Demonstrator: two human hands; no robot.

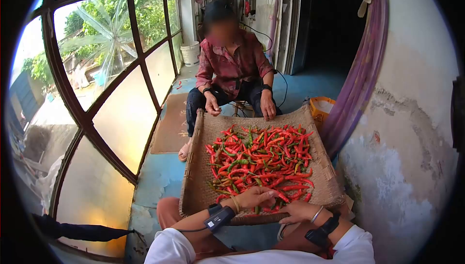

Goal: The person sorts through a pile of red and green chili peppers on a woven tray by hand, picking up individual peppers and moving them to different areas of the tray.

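A large shallow woven bamboo tray (196, 160) lies in front of my knees, with a broad heap of red chili peppers (264, 157) and some green ones on it. My left hand (256, 197) is over the near part of the heap, its thumb and fingers pinched together at a red chili pepper (282, 196). Close beside it, my right hand (299, 211) is at the tray's near edge with curled fingers. What those fingers hold, if anything, is hidden. Dark bands are strapped on both my wrists.
Across the tray sits another person (232, 65) in a red patterned shirt, hands over the far rim. A yellow bucket (321, 109) stands behind the tray's far right corner. Framed windows (121, 113) run along the left; a purple curtain (356, 80) and worn wall are right.
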